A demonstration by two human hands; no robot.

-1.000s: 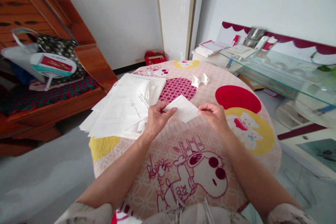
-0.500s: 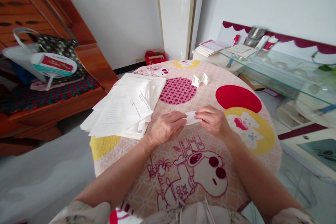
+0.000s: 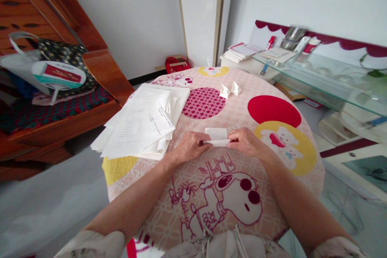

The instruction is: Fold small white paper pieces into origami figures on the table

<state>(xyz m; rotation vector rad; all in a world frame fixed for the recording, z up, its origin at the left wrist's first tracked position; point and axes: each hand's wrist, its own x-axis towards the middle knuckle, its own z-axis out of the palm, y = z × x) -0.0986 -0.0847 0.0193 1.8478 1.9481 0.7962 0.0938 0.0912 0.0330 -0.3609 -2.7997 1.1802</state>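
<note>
A small white sheet of paper (image 3: pixel 216 134) with a folded-up near edge lies between my two hands over the middle of the round table. My left hand (image 3: pixel 192 145) pinches its left end, fingers closed. On the other side, my right hand (image 3: pixel 243 141) grips the right end between thumb and fingers. Beyond them, two small folded paper shapes (image 3: pixel 229 90) sit side by side on the tablecloth. To the left of my left hand rests a loose stack of printed white sheets (image 3: pixel 142 123).
The patterned tablecloth (image 3: pixel 242 161) covers the round table. A wooden bench (image 3: pixel 99 72) with a bag and a hand fan (image 3: pixel 59 74) stands at left. On the right is a glass-topped cabinet (image 3: pixel 329 82) with papers and cups. A tall white appliance (image 3: pixel 199 16) stands behind.
The paper between my hands has turned so that its upper flap stands up and a fold shows along its near edge. Both hands have shifted slightly, with fingers lower at the paper's ends.
</note>
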